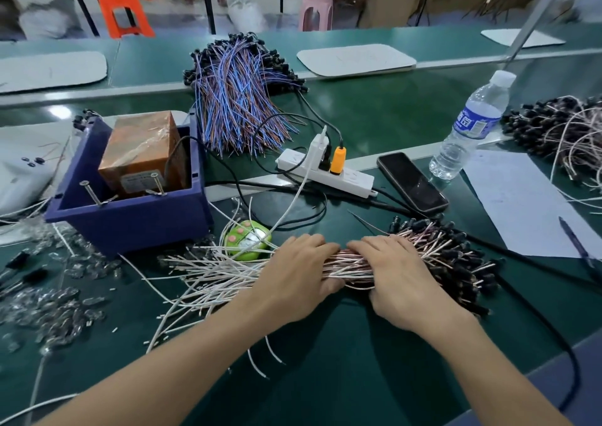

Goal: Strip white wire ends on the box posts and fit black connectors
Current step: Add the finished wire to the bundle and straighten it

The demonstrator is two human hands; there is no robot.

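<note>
L hand + R hand grip wire bunch, near desk | right ends w/ black plugs: done | left ends: no plugs yet | box posts unused

Bare mat up front free; wire bundle mid, blue box left, power strip behind block.

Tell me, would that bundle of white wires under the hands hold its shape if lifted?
Probably floppy: the wire bundle splays into loose curved strands at its left end. Its black connectors likely weigh the right end down. Loose strands could slip free.
</note>
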